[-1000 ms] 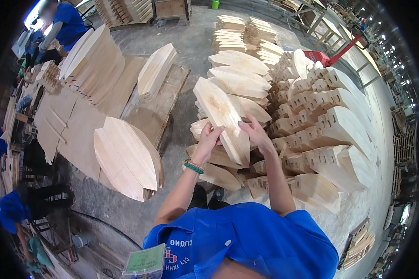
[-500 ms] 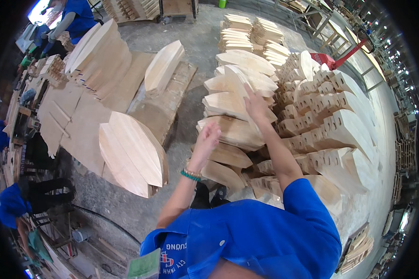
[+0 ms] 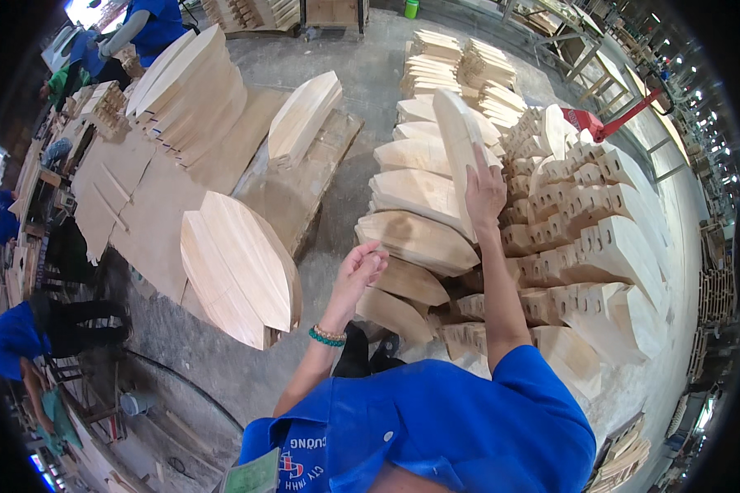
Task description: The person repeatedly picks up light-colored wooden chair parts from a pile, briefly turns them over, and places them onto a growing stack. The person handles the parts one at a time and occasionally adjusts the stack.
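Observation:
My right hand grips the lower part of a long, pale, curved wooden panel. The panel is tilted up on its edge over a row of similar stacked wooden panels. My left hand, a beaded bracelet at its wrist, hovers in front of the nearer panels with its fingers curled in; nothing shows in them. Closest to it is a darker panel with pointed ends. Left of my hands, a separate stack of wide, pointed panels rests on a brown sheet.
A taller panel stack and a smaller one stand farther left. To the right are rows of slotted wooden pieces, with a red pallet jack behind. Co-workers in blue are at the left. A dark hose crosses the floor.
My right hand has shifted right, and the panel in it now stands higher and more apart from the row. My left hand has dropped slightly nearer to me, its fingers still curled.

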Motion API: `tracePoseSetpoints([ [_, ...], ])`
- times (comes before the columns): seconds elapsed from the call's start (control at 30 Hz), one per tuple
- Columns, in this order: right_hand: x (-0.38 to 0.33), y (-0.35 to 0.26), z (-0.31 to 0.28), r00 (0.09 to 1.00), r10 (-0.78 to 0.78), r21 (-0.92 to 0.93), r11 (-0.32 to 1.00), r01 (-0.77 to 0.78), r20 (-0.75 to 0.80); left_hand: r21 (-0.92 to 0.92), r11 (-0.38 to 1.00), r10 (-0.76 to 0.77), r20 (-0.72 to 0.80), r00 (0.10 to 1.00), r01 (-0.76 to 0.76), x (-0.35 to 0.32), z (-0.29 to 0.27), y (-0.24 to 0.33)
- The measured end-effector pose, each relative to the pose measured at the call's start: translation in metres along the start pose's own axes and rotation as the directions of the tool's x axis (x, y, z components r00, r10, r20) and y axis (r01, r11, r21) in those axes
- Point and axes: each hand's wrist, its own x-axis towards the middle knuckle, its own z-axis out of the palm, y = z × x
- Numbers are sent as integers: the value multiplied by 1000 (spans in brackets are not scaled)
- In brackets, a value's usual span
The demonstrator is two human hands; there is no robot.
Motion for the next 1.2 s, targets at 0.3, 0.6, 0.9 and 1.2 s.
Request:
tracePoseSetpoints([
  [0.3,-8,19,-1,996,-1,-25,1000,-1,-84,-20,1000,-17,-23,1000,17,-7,1,3],
  [0.6,-44,50,-10,957,107,630,732,-260,270,9,1000,18,73,997,-18,1,13,5],
  [0.9,-135,-9,-18,682,-296,667,-165,-727,669,-59,971,237,134,962,-231,4,31,15],
  [1.2,-150,-9,15,583,-362,541,-220,-812,728,57,945,325,-13,946,-323,0,26,0],
])
